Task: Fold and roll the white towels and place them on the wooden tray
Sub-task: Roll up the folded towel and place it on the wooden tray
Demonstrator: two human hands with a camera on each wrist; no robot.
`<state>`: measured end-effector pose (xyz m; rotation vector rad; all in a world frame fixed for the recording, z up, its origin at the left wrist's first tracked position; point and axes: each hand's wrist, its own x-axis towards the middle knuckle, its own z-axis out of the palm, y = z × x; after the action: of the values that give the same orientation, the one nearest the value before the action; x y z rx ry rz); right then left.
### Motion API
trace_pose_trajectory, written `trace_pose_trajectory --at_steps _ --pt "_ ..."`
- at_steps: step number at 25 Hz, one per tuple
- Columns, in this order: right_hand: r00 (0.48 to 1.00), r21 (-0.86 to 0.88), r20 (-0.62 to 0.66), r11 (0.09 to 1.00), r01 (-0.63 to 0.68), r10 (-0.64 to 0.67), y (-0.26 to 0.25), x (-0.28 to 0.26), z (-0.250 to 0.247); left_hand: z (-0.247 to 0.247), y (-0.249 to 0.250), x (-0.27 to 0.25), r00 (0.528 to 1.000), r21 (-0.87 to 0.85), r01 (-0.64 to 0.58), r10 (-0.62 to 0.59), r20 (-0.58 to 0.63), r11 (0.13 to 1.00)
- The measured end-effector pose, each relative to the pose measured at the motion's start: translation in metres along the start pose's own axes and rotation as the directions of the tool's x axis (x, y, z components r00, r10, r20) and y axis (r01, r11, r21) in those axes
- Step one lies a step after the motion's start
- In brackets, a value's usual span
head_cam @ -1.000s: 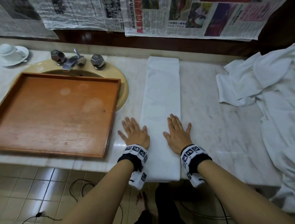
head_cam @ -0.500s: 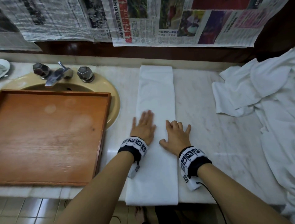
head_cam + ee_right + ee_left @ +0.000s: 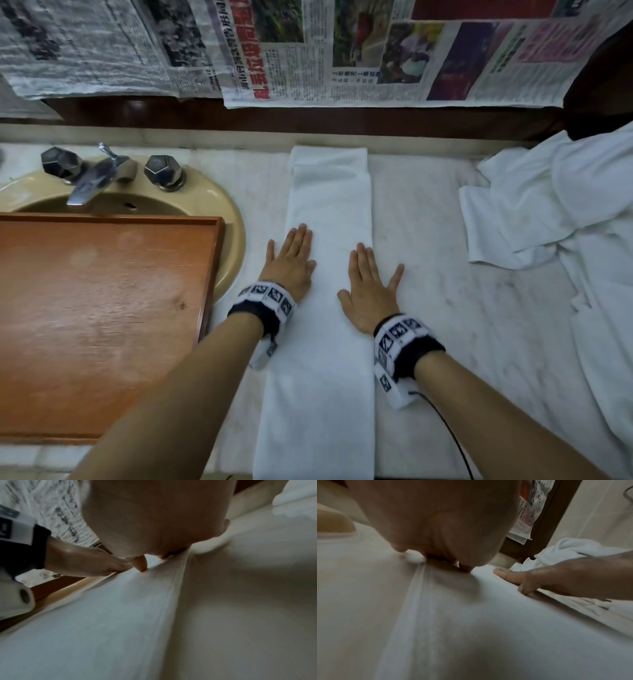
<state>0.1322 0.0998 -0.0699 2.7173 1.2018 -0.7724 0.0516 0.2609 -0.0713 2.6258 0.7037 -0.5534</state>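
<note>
White folded towel (image 3: pixel 329 212) on marble, left grip (image 3: pixel 291 263) and right grip (image 3: pixel 368 291) flat-fingered, pressing it

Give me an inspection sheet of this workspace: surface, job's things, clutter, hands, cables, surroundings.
Surface: pale marble counter with a beige sink set in it.
Job's things: folded towel, a long white strip running from the counter's front edge to the back; wooden tray lying over the sink, nothing on it; pile of unfolded towels at the right.
Clutter: nothing seen.
Hands: left hand and right hand both flat, pressing the strip's side edges.
Cables: black cable running from the right wrist camera.
Surroundings: faucet with two knobs; newspapers hung on the back wall.
</note>
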Motion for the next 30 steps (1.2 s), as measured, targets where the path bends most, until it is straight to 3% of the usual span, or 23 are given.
trace_pose_trajectory --at_steps 4,8,9,10,12,13,14,16,17,19,20,21,22,25,26,28,30 --pt "1.000 0.018 0.010 1.000 0.014 -0.014 0.003 0.016 -0.027 -0.027 0.006 0.017 0.998 -0.037 0.063 -0.064 -0.015 0.997" --pt "0.992 -0.009 0.039 0.992 0.123 -0.122 0.002 -0.039 0.014 0.026 0.010 -0.057 0.989 -0.033 -0.144 0.143 -0.027 0.989" --pt "0.994 0.008 0.074 0.996 0.084 -0.084 0.011 -0.049 0.023 0.040 -0.003 -0.076 0.993 -0.048 -0.116 0.114 -0.031 0.992" --pt "0.996 0.041 0.087 0.999 -0.011 0.008 0.020 -0.055 0.027 0.049 -0.016 -0.088 0.999 -0.097 -0.001 -0.004 -0.048 0.995" --pt "0.977 0.108 0.057 0.972 -0.209 0.204 0.025 -0.066 0.027 0.050 -0.030 -0.104 0.964 -0.204 0.238 -0.256 -0.065 0.950" --pt "0.981 0.121 0.039 0.974 -0.191 0.188 0.016 -0.076 0.028 0.051 -0.025 -0.112 0.974 -0.191 0.203 -0.218 -0.065 0.960" --pt "0.997 0.098 0.005 0.992 -0.077 0.077 0.001 -0.092 0.036 0.057 -0.013 -0.126 0.992 -0.149 0.078 -0.093 -0.091 0.986" --pt "0.989 0.001 0.011 0.989 0.151 -0.151 -0.021 -0.120 0.064 0.086 -0.001 -0.152 0.984 -0.017 -0.151 0.149 -0.094 0.988" --pt "0.988 0.012 0.035 0.988 0.151 -0.152 -0.020 -0.131 0.073 0.095 -0.006 -0.165 0.985 -0.019 -0.151 0.149 -0.083 0.988" --pt "0.994 0.132 0.047 0.986 -0.103 0.098 -0.001 -0.136 0.077 0.100 -0.032 -0.179 0.995 -0.138 0.056 -0.067 -0.069 0.989" --pt "0.971 0.155 0.057 0.959 -0.239 0.233 0.005 -0.140 0.075 0.097 -0.042 -0.186 0.984 -0.210 0.160 -0.173 -0.043 0.964" --pt "0.959 0.145 0.055 0.948 -0.282 0.277 0.004 -0.146 0.072 0.093 -0.045 -0.191 0.977 -0.234 0.200 -0.212 -0.027 0.951" --pt "0.975 0.141 0.016 0.965 -0.220 0.220 -0.006 -0.155 0.074 0.090 -0.038 -0.196 0.983 -0.223 0.161 -0.176 -0.051 0.961" --pt "0.991 0.043 -0.029 0.990 0.135 -0.134 -0.042 -0.171 0.093 0.100 -0.005 -0.205 0.986 -0.116 -0.157 0.148 -0.082 0.981" --pt "0.990 0.057 -0.013 0.988 0.141 -0.140 -0.044 -0.172 0.097 0.107 -0.001 -0.207 0.981 -0.086 -0.189 0.184 -0.069 0.978" --pt "0.999 0.133 0.004 0.990 -0.050 0.050 -0.035 -0.168 0.099 0.114 -0.007 -0.208 0.996 -0.091 -0.075 0.070 -0.061 0.993" --pt "0.989 0.110 0.024 0.983 -0.146 0.144 -0.024 -0.166 0.098 0.115 -0.011 -0.207 0.999 -0.088 0.022 -0.026 -0.046 0.996"
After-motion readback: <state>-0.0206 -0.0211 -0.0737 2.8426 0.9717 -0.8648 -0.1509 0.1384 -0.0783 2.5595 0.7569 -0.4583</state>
